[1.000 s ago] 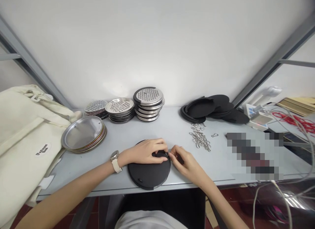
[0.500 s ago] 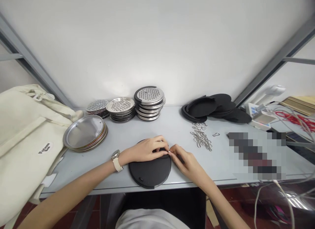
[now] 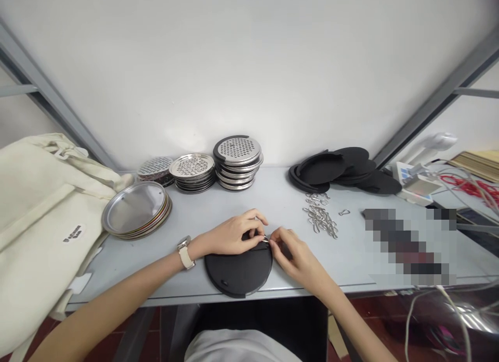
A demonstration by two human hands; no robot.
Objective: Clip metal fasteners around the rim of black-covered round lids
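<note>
A round black disc (image 3: 237,271) lies flat at the front edge of the grey table (image 3: 273,206). My left hand (image 3: 234,235), with a watch on its wrist, rests on the disc's far rim with fingers curled and pinched. My right hand (image 3: 298,258) meets it at the disc's right rim, fingertips pinched on a small metal ring (image 3: 265,239). The two hands touch at the ring.
A loose heap of metal rings (image 3: 320,218) lies right of my hands. Black discs (image 3: 339,170) are piled at the back right. Stacks of perforated metal discs (image 3: 237,162) and plain metal lids (image 3: 136,210) stand at the back left. A cream bag (image 3: 39,216) sits far left, cables far right.
My hands stay on the disc's rim; the fingers have shifted slightly around the small ring. The camera has drifted a little.
</note>
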